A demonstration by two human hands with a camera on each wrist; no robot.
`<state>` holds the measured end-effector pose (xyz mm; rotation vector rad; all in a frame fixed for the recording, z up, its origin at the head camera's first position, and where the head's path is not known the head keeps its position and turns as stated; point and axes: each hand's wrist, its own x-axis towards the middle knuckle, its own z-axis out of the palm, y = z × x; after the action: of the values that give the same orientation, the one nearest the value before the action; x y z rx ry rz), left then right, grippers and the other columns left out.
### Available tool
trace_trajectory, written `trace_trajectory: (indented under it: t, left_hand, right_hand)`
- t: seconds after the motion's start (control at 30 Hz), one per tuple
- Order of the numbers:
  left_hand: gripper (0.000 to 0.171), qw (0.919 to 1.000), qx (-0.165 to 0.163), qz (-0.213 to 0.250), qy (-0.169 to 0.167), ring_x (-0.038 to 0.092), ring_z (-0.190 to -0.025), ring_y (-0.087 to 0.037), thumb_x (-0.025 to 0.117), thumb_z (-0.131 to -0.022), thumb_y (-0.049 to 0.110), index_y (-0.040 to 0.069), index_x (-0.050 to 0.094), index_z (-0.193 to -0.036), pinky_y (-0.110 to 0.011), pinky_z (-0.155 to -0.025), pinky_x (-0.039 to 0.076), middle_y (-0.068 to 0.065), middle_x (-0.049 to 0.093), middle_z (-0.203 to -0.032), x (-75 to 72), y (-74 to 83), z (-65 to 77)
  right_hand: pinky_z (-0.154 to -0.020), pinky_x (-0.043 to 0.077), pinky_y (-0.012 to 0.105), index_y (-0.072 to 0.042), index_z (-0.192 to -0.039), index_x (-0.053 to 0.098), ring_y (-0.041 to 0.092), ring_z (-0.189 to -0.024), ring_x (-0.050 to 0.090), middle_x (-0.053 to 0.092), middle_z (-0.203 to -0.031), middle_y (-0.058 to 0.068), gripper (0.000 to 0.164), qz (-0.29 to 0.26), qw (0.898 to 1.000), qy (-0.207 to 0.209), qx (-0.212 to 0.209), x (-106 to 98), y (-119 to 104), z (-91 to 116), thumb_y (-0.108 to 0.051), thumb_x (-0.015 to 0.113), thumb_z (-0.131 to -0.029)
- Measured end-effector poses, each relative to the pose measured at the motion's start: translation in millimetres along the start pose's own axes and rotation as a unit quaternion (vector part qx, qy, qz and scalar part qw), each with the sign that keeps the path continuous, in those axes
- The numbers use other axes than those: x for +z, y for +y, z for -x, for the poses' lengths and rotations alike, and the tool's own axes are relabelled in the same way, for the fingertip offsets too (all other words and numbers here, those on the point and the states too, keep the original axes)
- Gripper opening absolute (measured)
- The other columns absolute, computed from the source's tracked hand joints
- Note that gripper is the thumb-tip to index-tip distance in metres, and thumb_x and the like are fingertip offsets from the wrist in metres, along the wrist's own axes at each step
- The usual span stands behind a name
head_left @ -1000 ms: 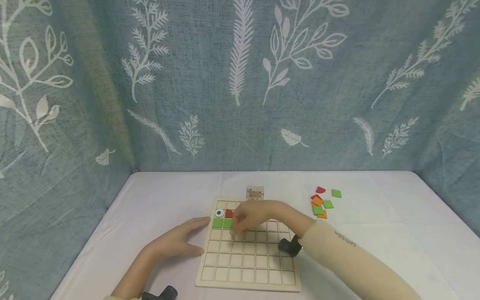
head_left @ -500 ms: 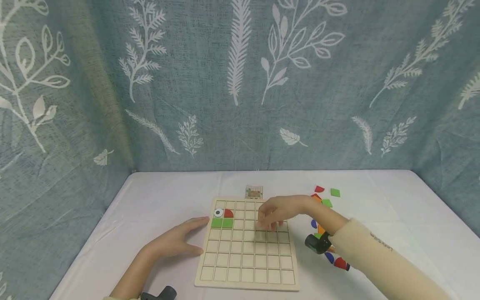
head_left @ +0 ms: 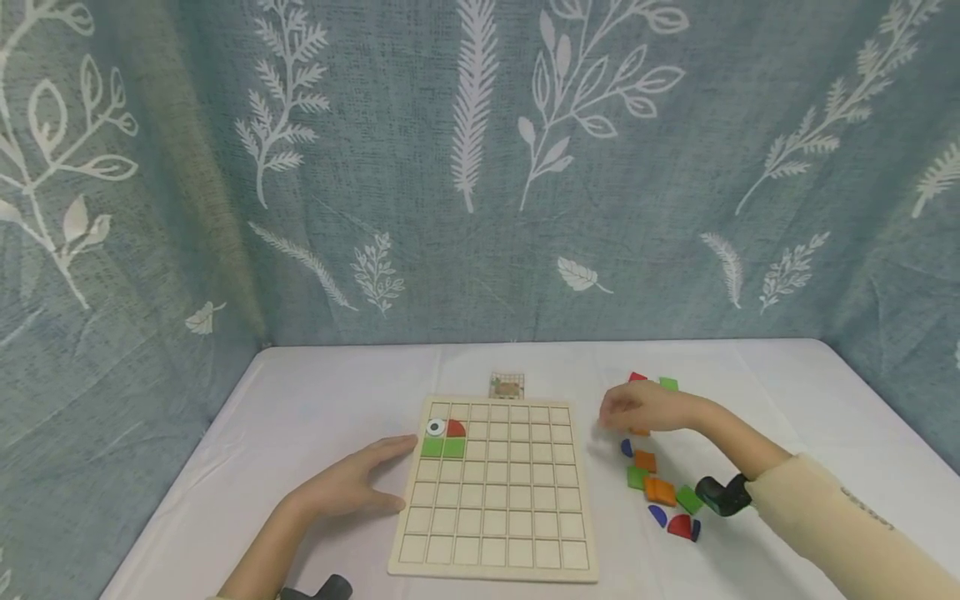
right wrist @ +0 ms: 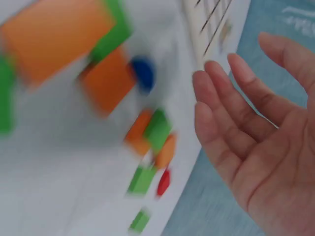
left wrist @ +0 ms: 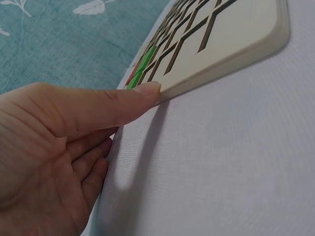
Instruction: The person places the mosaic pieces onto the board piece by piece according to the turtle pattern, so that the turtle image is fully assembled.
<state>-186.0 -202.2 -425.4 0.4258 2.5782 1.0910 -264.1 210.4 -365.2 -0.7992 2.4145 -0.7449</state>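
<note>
A pale wooden grid board (head_left: pixel 487 500) lies on the white table. In its upper left cells sit a white eye disc (head_left: pixel 435 427), a red quarter-round tile (head_left: pixel 456 428) and two green square tiles (head_left: pixel 442 448). My left hand (head_left: pixel 356 479) rests at the board's left edge, its thumb (left wrist: pixel 142 93) touching the rim in the left wrist view. To the right, my right hand (head_left: pixel 648 408) hovers over the loose tiles, fingers relaxed and holding nothing. Under and near it lie orange tiles (head_left: pixel 660 490), green tiles (head_left: pixel 688 500) and a blue half-round tile (head_left: pixel 627 447).
A small picture card (head_left: pixel 507 386) lies just behind the board. Near the front of the pile are a red rounded tile (head_left: pixel 680 526) and another blue tile (head_left: pixel 657 516). A blue-green curtain (head_left: pixel 420 208) with white leaf prints hangs behind the table.
My right hand has left the board's upper left cells and moved right to the loose tiles, uncovering the red and green tiles on the board. My left hand has stayed in place.
</note>
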Motion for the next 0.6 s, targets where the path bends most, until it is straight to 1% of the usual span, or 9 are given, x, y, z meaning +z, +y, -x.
trace_trajectory:
  t: [0.07,0.2,0.33,0.47,0.6]
  left_hand:
    - [0.085,1.0000,-0.001,0.001,0.000,0.025,-0.135,-0.039,0.079,-0.065,0.028,0.006,0.042,-0.138,-0.057,-0.109,0.021,-0.016,0.036,-0.145,0.0,1.0,-0.2]
    - [0.085,1.0000,0.000,0.003,0.002,0.024,-0.135,-0.041,0.079,-0.065,0.028,0.005,0.042,-0.138,-0.059,-0.108,0.021,-0.017,0.036,-0.145,-0.7,2.5,1.6]
    - [0.085,1.0000,-0.003,0.005,0.003,0.024,-0.136,-0.040,0.079,-0.065,0.028,0.006,0.042,-0.138,-0.059,-0.108,0.020,-0.016,0.035,-0.145,-0.8,3.0,2.1]
    - [0.085,0.9999,-0.009,0.010,0.002,0.023,-0.136,-0.040,0.079,-0.064,0.028,0.007,0.042,-0.138,-0.059,-0.109,0.019,-0.016,0.035,-0.146,-0.2,3.1,1.8]
    - [0.085,0.9999,-0.008,0.011,-0.001,0.023,-0.135,-0.041,0.079,-0.064,0.028,0.006,0.042,-0.138,-0.060,-0.108,0.018,-0.017,0.035,-0.145,-0.1,3.7,2.2]
  right_hand:
    - [-0.068,0.049,0.027,-0.006,-0.099,0.063,0.015,-0.075,0.054,0.063,-0.088,0.003,0.021,0.007,1.000,0.019,0.013,-5.6,10.9,7.1,-0.025,0.056,-0.091]
    - [-0.075,0.051,0.031,-0.002,-0.103,0.062,0.017,-0.082,0.056,0.064,-0.090,0.004,0.025,-0.001,0.999,0.036,0.031,-15.9,28.7,17.4,-0.023,0.055,-0.091]
    - [-0.076,0.053,0.033,0.001,-0.103,0.062,0.018,-0.083,0.058,0.065,-0.091,0.007,0.026,-0.010,0.998,0.050,0.040,-22.3,41.8,23.4,-0.020,0.053,-0.092]
    - [-0.077,0.053,0.036,0.001,-0.105,0.063,0.017,-0.084,0.058,0.066,-0.096,0.009,0.027,-0.001,0.996,0.075,0.045,-22.4,50.4,23.7,-0.020,0.053,-0.091]
    - [-0.080,0.054,0.040,0.000,-0.106,0.064,0.022,-0.088,0.059,0.067,-0.100,0.011,0.025,0.023,0.993,0.108,0.047,-17.6,57.2,20.4,-0.018,0.056,-0.090]
